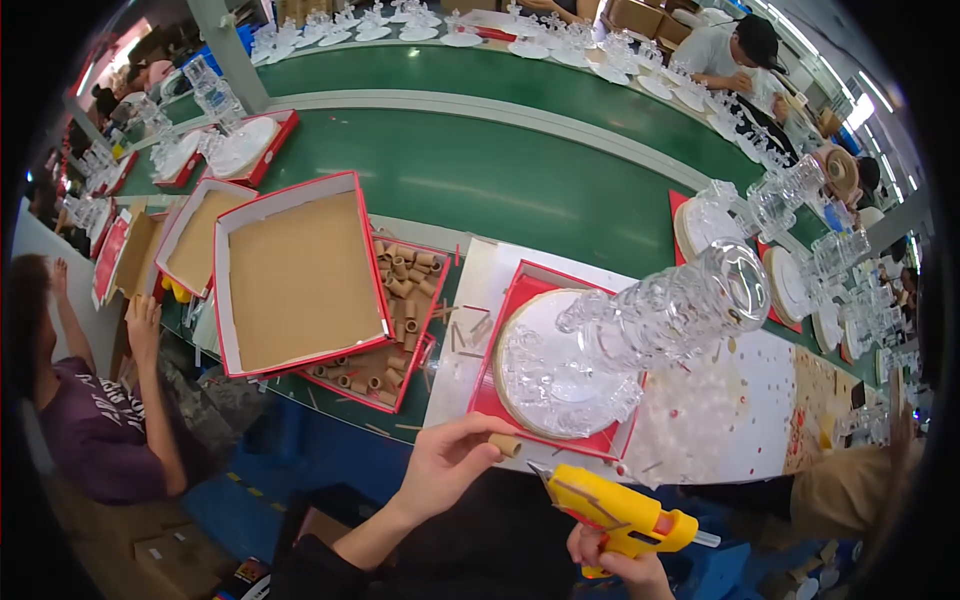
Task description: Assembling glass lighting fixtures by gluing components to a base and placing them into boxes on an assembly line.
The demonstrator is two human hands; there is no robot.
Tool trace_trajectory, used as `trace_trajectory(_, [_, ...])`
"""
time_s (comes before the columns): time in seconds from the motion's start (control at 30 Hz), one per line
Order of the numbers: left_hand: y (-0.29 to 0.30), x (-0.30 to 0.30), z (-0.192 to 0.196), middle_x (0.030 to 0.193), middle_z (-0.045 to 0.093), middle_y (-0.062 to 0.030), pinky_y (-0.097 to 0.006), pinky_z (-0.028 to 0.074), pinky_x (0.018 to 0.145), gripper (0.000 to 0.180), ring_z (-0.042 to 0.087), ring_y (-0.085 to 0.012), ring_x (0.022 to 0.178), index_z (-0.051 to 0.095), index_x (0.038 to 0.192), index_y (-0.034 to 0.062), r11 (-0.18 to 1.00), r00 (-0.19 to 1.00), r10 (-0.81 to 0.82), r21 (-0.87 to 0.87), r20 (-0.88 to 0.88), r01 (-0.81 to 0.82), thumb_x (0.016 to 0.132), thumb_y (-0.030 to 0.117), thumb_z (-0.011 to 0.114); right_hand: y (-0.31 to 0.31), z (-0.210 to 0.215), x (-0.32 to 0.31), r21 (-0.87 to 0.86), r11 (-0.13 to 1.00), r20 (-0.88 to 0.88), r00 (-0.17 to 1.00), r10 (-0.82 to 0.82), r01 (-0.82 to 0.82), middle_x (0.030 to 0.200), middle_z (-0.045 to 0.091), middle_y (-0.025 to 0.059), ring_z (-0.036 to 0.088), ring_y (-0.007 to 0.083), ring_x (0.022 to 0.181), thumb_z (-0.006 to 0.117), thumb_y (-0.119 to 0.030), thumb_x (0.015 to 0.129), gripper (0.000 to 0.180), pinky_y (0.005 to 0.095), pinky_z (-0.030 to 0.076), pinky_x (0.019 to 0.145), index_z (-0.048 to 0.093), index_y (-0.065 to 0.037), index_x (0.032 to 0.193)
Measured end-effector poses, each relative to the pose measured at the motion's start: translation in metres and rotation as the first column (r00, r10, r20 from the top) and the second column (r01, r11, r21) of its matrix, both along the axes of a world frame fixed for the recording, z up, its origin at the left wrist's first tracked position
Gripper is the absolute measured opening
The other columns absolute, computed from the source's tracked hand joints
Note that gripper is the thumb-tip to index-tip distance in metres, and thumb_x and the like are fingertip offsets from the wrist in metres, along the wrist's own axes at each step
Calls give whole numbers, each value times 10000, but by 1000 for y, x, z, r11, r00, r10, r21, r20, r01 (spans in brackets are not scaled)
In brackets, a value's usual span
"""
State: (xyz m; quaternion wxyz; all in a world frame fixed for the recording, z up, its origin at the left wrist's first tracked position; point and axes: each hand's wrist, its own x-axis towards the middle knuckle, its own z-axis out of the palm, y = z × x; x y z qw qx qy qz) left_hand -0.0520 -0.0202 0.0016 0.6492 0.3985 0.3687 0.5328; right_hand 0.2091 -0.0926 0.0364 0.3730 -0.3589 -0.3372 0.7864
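My left hand point(452, 462) pinches a short brown cardboard tube point(505, 444) at the near edge of a red tray point(507, 315). My right hand point(612, 566) grips a yellow glue gun point(612, 509) by its handle, its nozzle pointing up-left toward the tube. On the tray sits a round white base point(540, 322) carrying a tall clear crystal-like tower point(665, 315) that leans toward the right.
A red-rimmed box lid with a brown cardboard inside point(300, 275) lies left of the tray, over a red box of several brown tubes point(405, 275). A green conveyor belt point(500, 180) runs behind. More clear towers point(790, 195) stand right. A seated person point(100, 420) is at the left.
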Motion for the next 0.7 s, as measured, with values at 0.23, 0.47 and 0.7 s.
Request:
trace_trajectory(0.23, [-3,1,8,942,643,-67,-237,478,766,291,600,-115,831,642,1121,-45,1000,999,1,12,49,-1,952,192,649,4,-1,-1,15,996,-21,995,93,-93,738,558,47,530,172,704,648,-177,856,468,338,459,742,474,-25,1263])
trace_trajectory(0.47, [-5,2,11,959,633,-72,-236,476,765,266,595,-117,841,641,1124,-41,1000,999,-6,28,38,5,954,164,643,8,7,-8,21,999,-42,999,29,-28,657,533,28,500,144,568,645,-205,842,678,302,448,587,375,27,1420])
trace_trajectory(0.7, [-7,-4,9,975,628,-82,-240,481,772,273,601,-124,860,637,1127,-47,999,999,-11,46,40,10,944,156,656,9,1,-9,56,997,-39,998,52,-50,640,524,23,506,144,573,646,-214,844,666,303,451,596,388,11,1415])
